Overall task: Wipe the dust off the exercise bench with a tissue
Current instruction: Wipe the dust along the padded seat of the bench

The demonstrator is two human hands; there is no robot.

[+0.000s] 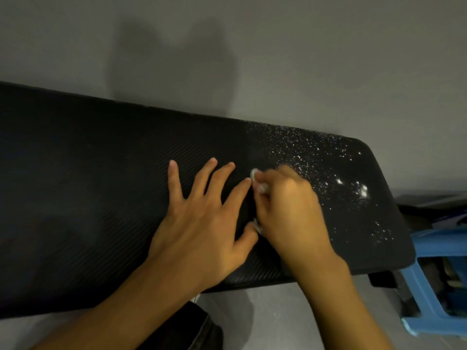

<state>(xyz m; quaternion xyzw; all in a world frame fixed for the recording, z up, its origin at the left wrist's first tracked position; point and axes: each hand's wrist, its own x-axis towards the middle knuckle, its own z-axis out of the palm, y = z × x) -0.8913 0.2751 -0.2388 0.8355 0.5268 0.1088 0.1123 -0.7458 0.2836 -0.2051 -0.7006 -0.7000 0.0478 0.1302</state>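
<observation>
I see the right hand [285, 208] closed around a small white tissue [260, 186], pressed on the black exercise bench [101, 198]. The left hand [202, 218] lies flat beside it, fingers spread wide. White dust [328, 170] covers the bench's right end, near a blue stool [434, 281].

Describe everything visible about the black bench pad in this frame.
The bench pad is a long black cushion with a fine ribbed, vinyl-like texture and rounded corners, running diagonally across the view. White dust speckles its right end; the rest looks clean. The left hand lies flat on it, fingers spread. The right hand presses a crumpled tissue against it.
</observation>
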